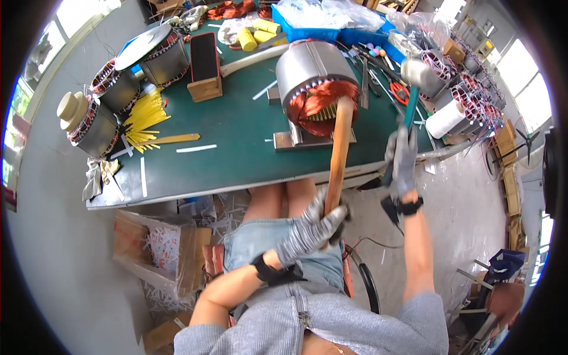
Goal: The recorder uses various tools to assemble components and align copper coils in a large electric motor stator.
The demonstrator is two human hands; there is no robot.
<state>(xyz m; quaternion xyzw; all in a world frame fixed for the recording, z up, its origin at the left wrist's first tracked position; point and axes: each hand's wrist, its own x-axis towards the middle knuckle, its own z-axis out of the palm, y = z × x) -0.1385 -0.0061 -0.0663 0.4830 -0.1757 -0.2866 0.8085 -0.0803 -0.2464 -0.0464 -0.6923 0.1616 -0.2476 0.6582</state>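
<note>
A metal motor stator point(307, 66) lies on its side on a metal stand point(285, 141), its copper winding point(312, 102) facing me. My gloved left hand point(312, 229) is wrapped round the lower part of a wooden stick point(338, 160). The stick slants up, and its far end overlaps the right side of the winding; whether it touches is hard to tell. To the right, my gloved right hand point(403, 163) grips the green handle of a mallet point(419, 76). Its pale head is held up, apart from the stick.
Other stators point(164, 62) stand at the left of the green table point(236, 127), beside yellow strips point(145, 118) and a wooden box point(205, 68). Blue bins point(307, 31) are at the back. Hand tools point(378, 71) lie right of the stator. A box of paper scraps point(133, 236) sits below.
</note>
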